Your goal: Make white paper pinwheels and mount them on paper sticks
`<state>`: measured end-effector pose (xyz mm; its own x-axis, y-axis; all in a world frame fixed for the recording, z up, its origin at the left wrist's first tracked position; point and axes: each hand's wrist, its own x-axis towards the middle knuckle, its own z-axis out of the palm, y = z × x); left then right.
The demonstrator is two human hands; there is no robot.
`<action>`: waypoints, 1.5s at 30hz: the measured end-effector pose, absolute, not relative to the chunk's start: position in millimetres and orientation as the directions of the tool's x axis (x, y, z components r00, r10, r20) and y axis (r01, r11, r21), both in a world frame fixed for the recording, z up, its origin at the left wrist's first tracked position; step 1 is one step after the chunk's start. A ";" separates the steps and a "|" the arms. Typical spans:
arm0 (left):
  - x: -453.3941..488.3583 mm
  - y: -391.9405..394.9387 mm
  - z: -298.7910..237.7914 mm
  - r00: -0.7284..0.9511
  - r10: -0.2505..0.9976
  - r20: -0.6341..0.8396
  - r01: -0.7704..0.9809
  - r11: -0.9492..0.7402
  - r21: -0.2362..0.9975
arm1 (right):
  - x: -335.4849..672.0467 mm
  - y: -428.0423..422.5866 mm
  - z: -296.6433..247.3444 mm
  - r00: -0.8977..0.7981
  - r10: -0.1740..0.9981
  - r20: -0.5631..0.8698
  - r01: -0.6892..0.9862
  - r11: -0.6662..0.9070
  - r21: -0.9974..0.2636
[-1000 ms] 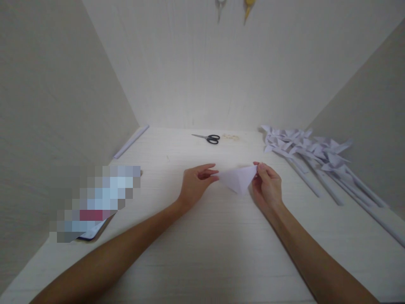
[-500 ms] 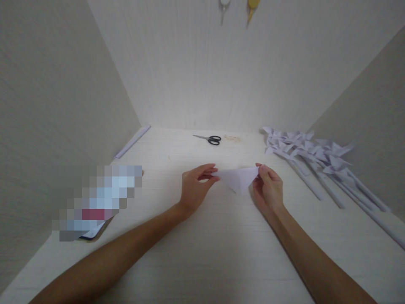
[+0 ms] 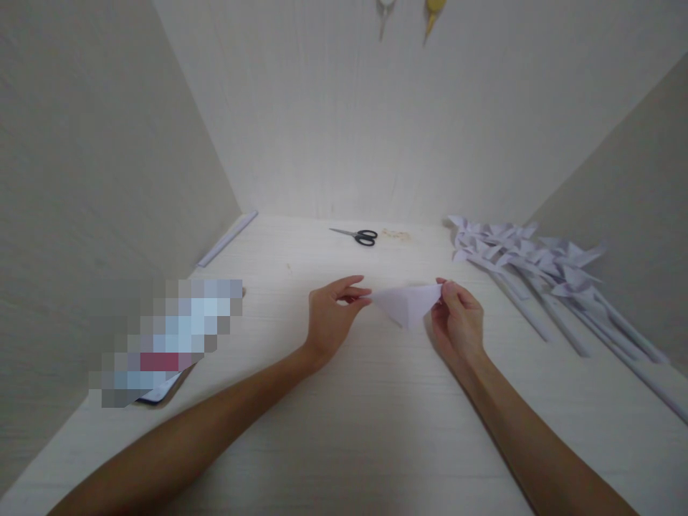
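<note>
A sheet of white paper [image 3: 407, 304], folded into a triangle with its long edge at the top and a point hanging down, is stretched between my two hands above the table. My left hand [image 3: 337, 315] pinches its left corner between thumb and fingers, with the index finger raised off it. The right corner is gripped by my right hand [image 3: 456, 315], thumb on top. Beyond the paper, black-handled scissors [image 3: 359, 236] lie on the table, their blades toward the left.
Several white paper pinwheels [image 3: 529, 251] on rolled paper sticks lie in a heap at the right. A rolled paper tube [image 3: 228, 239] rests by the left wall. Nearer, a phone [image 3: 161, 387] has its screen blurred. Small tan bits [image 3: 396, 235] lie beside the scissors.
Both hands keep hold of the paper in nearly the same place. The left index finger has lifted slightly away from the paper, and the view has shifted a little.
</note>
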<state>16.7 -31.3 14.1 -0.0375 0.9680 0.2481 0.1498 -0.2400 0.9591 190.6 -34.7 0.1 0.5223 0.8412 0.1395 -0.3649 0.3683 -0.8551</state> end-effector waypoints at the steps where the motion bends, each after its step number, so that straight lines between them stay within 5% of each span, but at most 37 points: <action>1: 16.8 -31.7 14.8 -0.044 0.967 0.253 0.164 -0.242 0.956 | 190.6 -34.5 0.1 0.525 0.839 0.145 -0.357 0.372 -0.857; 12: 18.2 -32.5 17.7 -0.044 0.953 0.299 0.252 -0.279 0.927 | 189.1 -36.4 1.8 0.554 0.826 0.103 -0.369 0.354 -0.859; 19: 12.2 -23.9 19.1 0.055 0.957 0.286 0.327 -0.288 0.900 | 192.7 -34.0 -2.7 0.530 0.821 0.210 -0.270 0.399 -0.876; 24: 11.2 -15.9 21.0 0.228 0.959 0.166 0.165 -0.207 0.964 | 191.6 -39.9 -0.8 0.404 0.890 0.210 -0.221 0.317 -0.922; 28: 11.3 -13.1 25.5 0.375 0.926 0.043 0.004 -0.048 0.999 | 188.5 -43.8 4.0 0.356 0.926 0.128 -0.284 0.237 -0.929; 40: -1.3 -4.1 31.6 0.574 0.814 -0.094 -0.046 0.147 0.988 | 182.4 -47.5 20.7 0.250 0.966 -0.065 -0.582 0.097 -0.807; 45: -7.5 -1.6 23.5 0.644 0.753 -0.138 -0.074 0.241 0.968 | 176.5 -51.5 20.3 0.194 0.979 -0.069 -0.586 0.060 -0.808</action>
<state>-7.5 -1.6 23.5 0.6437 0.7526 -0.1384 -0.0740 0.2412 0.9676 176.5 -51.5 20.3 0.1945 0.9785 -0.0687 -0.5857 0.0597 -0.8084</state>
